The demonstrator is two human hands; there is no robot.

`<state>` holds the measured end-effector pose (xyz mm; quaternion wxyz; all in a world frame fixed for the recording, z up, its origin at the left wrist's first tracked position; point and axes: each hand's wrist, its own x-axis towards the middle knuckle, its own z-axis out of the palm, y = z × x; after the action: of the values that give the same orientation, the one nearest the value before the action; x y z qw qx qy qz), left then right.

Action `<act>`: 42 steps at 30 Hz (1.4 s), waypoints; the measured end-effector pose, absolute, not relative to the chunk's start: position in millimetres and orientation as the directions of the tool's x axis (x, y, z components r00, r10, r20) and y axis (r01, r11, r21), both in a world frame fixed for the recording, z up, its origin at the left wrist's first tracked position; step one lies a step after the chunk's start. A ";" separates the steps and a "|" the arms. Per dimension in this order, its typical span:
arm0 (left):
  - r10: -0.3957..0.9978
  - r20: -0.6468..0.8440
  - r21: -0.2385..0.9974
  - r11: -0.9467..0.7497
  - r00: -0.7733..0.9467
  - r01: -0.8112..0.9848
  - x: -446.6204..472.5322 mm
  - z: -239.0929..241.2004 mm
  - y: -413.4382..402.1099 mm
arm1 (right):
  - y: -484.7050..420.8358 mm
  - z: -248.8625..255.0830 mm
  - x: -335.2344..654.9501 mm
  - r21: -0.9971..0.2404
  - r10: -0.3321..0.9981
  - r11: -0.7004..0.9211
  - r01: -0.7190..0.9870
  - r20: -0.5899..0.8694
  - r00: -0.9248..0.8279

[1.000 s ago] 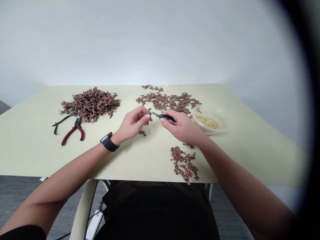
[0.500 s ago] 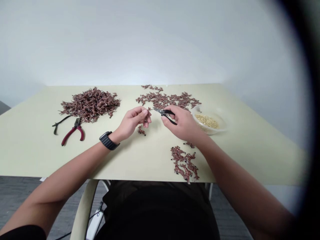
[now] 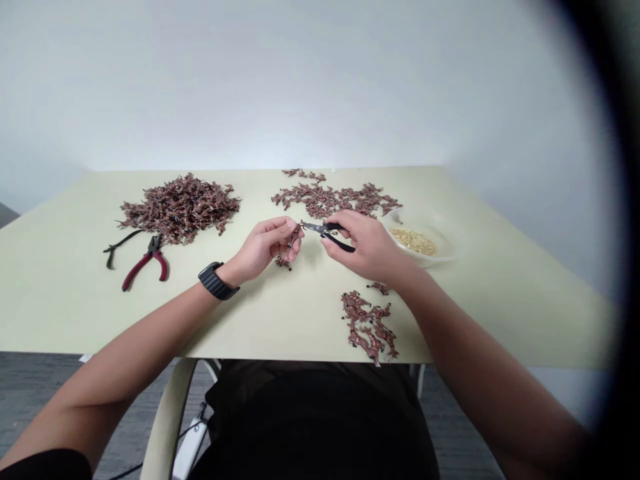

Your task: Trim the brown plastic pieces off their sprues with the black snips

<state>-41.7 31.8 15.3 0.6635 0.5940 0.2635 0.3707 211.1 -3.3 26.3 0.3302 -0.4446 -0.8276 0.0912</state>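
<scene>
Between the thumb and fingers of my left hand (image 3: 273,245) is a small brown animal figurine (image 3: 295,235), partly covered by the fingers. My right hand (image 3: 367,245) grips black-handled pliers (image 3: 327,230), their jaws pointing left. The jaw tips meet the upper end of the held figurine; whether they pinch it I cannot tell. Just below my left fingers, another brown figurine (image 3: 283,263) lies on the table. A clear plastic bowl (image 3: 447,257) with small gold-coloured pieces (image 3: 414,242) stands right of my right hand.
A large heap of brown figurines (image 3: 183,208) lies at the left, with red-handled pliers (image 3: 145,263) and a black tool (image 3: 120,248) in front. More figurines (image 3: 335,199) spread along the back. A smaller group (image 3: 369,327) lies by the table's front edge.
The pliers have shifted slightly left and down, and their tips now reach the figurine. Their handles are closer together. My left hand has barely moved.
</scene>
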 end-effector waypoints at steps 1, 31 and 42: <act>0.806 0.090 0.984 0.019 0.585 -0.177 -41.6 15.2 31.9 | -3.5 27.3 211.4 -0.450 0.802 0.581 0.679 0.459 -0.382; 0.804 0.501 0.822 -0.558 0.321 0.113 -37.6 7.5 32.4 | -10.0 27.6 195.9 -0.808 0.947 0.309 0.502 0.212 -0.242; 0.900 0.280 0.955 -0.295 0.332 -0.007 -34.6 -1.1 39.0 | -6.9 12.8 193.2 -0.489 0.818 0.528 0.694 0.512 -0.261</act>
<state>-34.6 39.0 -1.1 0.4863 0.6555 0.3407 0.4666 193.2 -6.9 12.8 0.3743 -0.4788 -0.7898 0.0829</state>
